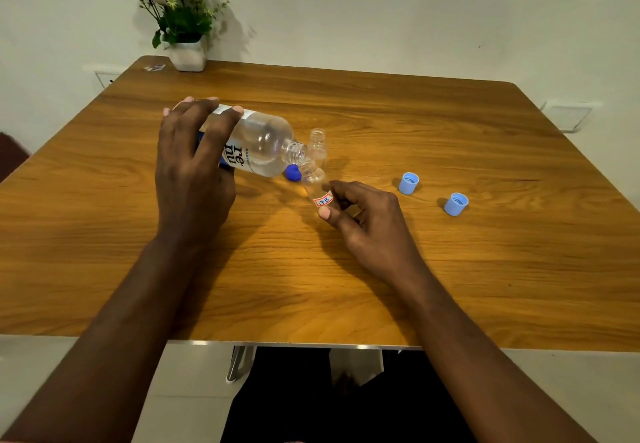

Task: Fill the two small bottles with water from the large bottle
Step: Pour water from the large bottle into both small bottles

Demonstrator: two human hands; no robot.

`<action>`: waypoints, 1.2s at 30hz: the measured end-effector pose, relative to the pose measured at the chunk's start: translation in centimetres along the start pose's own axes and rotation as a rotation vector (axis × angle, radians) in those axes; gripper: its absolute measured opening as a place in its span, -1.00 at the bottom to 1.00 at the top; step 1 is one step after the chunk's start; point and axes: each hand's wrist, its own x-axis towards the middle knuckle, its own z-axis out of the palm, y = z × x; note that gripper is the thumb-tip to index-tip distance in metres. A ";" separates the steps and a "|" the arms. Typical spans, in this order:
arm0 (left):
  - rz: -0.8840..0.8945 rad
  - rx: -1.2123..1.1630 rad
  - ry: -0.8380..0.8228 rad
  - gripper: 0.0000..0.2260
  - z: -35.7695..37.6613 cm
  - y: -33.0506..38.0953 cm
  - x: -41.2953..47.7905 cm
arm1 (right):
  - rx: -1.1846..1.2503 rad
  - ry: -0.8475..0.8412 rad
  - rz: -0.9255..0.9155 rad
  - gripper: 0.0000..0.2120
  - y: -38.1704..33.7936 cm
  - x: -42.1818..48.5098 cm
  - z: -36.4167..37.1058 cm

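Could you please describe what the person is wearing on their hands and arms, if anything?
The left hand and the right hand are both bare, with no gloves, rings or bracelets visible. Both forearms are uncovered down to the picture's lower edge: no sleeve, watch or band shows. The nails that show look short and unpainted.

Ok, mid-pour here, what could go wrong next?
The left hand tips the large bottle almost flat; water may gush past the narrow neck of the labelled small bottle onto the table. The right hand pinches that tilted bottle near its base, so it might slip. The second small bottle standing close behind could get knocked.
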 end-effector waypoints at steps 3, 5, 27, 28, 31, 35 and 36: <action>0.000 0.007 0.005 -0.49 0.0 0.0 0.0 | -0.005 -0.002 0.010 -0.79 0.1 0.0 0.0; -0.001 0.011 0.008 -0.51 -0.1 0.0 0.1 | -0.004 -0.003 0.017 -0.78 0.0 0.0 0.0; -0.004 0.016 0.009 -0.52 -0.1 0.1 0.0 | 0.008 -0.009 0.027 -0.78 0.0 -0.1 0.0; -0.006 0.018 0.009 -0.52 -0.1 0.2 0.0 | 0.007 -0.009 0.028 -0.78 0.0 -0.1 0.0; -0.009 0.020 0.009 -0.52 -0.2 0.1 0.1 | 0.006 -0.007 0.025 -0.79 0.0 -0.1 0.0; -0.003 0.022 0.006 -0.52 -0.2 0.1 0.1 | 0.008 -0.012 0.027 -0.77 0.0 0.0 0.0; -0.004 0.020 0.005 -0.51 -0.2 0.1 0.1 | 0.009 -0.014 0.030 -0.76 0.0 0.0 0.0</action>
